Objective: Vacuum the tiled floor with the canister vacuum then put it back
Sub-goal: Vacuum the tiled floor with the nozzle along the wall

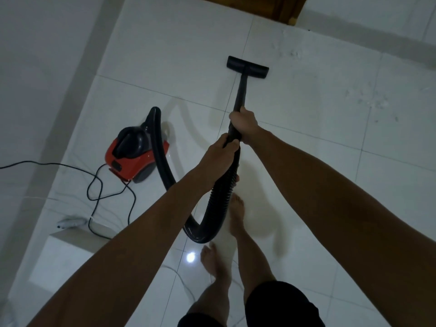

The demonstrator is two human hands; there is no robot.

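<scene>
A red and black canister vacuum [134, 154] stands on the white tiled floor [306, 102] to my left. Its black ribbed hose [165, 166] loops down past my feet and up to a black wand [240, 90]. The wand ends in a flat black floor nozzle [247, 64] resting on the tiles ahead. My right hand [244, 122] grips the wand higher up. My left hand [220, 153] grips just below it, where the wand meets the hose. Dusty smudges mark the tiles at the right.
A black power cord [99, 192] trails in loops from the vacuum toward the left wall [35, 90]. A small pale object [69, 222] lies by the wall base. A wooden door frame [286, 9] is at the top. My bare feet [236, 215] stand beside the hose loop.
</scene>
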